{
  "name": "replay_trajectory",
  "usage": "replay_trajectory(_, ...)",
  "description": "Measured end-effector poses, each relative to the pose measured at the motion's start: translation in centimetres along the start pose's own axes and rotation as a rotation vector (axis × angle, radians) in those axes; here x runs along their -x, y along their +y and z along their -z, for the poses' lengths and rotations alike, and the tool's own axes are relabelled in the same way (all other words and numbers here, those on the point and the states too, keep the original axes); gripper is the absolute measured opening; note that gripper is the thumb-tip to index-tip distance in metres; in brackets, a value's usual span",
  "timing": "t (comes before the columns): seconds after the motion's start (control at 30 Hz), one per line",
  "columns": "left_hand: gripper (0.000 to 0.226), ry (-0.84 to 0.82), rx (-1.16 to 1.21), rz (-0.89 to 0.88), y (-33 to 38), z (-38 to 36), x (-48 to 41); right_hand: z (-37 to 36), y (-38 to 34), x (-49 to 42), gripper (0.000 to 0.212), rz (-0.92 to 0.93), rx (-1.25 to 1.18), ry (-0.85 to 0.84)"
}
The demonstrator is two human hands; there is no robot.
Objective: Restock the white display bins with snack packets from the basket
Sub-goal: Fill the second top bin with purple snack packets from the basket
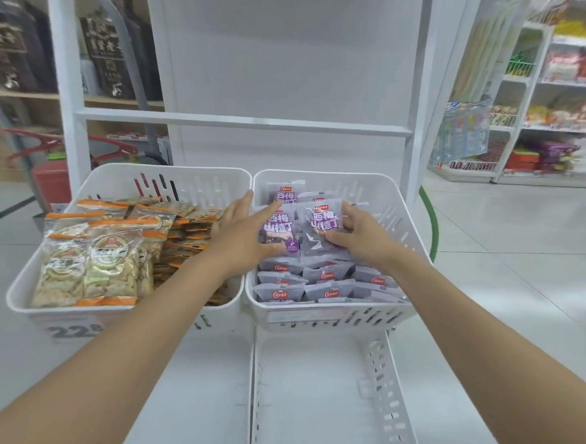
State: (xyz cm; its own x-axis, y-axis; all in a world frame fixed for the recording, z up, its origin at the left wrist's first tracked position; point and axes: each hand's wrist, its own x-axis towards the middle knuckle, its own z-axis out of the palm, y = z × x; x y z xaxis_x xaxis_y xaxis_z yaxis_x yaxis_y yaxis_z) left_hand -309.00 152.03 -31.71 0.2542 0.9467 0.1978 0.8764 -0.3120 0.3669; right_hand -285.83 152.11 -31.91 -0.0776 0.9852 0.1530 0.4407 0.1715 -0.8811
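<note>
1. Presently, the right bin (397, 215) holds purple packets (322, 275) lying in rows; the left bin (117, 177) holds orange-topped packets (109, 264).
2. Two packets stand upright mid-bin, side by side between the hands.
3. Left hand (241, 238): straight fingers press the left upright packet (280, 227).
4. Right hand (361, 234): curled fingers grasp the right upright packet (321, 230) at its outer edge.
5. Basket: not seen.

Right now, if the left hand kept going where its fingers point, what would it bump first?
Probably the purple packets standing at the back of the right bin, just beyond the left hand; depth is unclear, so maybe the bin's back wall.
</note>
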Motion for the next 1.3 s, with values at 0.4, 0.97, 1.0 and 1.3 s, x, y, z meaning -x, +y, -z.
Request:
replay_trajectory(0.4, 0.090, 0.257, -0.041, 0.021, 1.2, -0.1, 2.4, -1.4, -0.6, 4.2, 0.060, 0.112, 0.368, 0.159)
replay_trajectory(0.97, 0.034, -0.040, 0.425, 0.404, -5.8, -4.9, 37.4, -18.5, 2.4, 31.4, 0.039, 0.009, 0.445, -0.375)
replay_trajectory(1.0, 0.033, -0.038, 0.402, 0.436, -7.0, -5.1, 38.9, -19.6, 3.1, 32.2, 0.043, -0.022, 0.474, -0.447)
replay_trajectory(1.3, 0.029, 0.046, 0.392, 0.510, -12.7, -4.7, 45.6, -33.0, 5.2, 35.3, 0.063, 0.063, 0.542, -0.793)
